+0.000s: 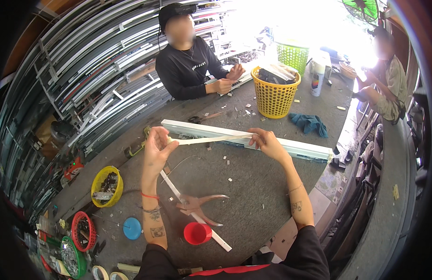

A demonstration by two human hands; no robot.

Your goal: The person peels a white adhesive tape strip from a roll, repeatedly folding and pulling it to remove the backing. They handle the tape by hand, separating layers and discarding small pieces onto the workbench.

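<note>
A narrow cream strip [211, 139] that looks like tape is stretched between my two hands above the table. My left hand [156, 143] pinches its left end, where a pale bit shows by the fingers. The right end is held in the fingers of my right hand [268, 143]. Just beyond and below the strip, a long white profile bar [300, 148] with bluish sides lies across the table. Nearer me, a thin white strip [218, 239] lies slantwise under hand pliers [204, 204] with copper-coloured handles. Beside them is a red cup [191, 233].
A yellow basket [274, 98] stands at the back, with a blue cloth [309, 124] and a spray can [317, 83] nearby. Small bowls [93, 191] and a blue disc [132, 228] lie left. A co-worker [188, 70] works across the table; another person [389, 79] sits right.
</note>
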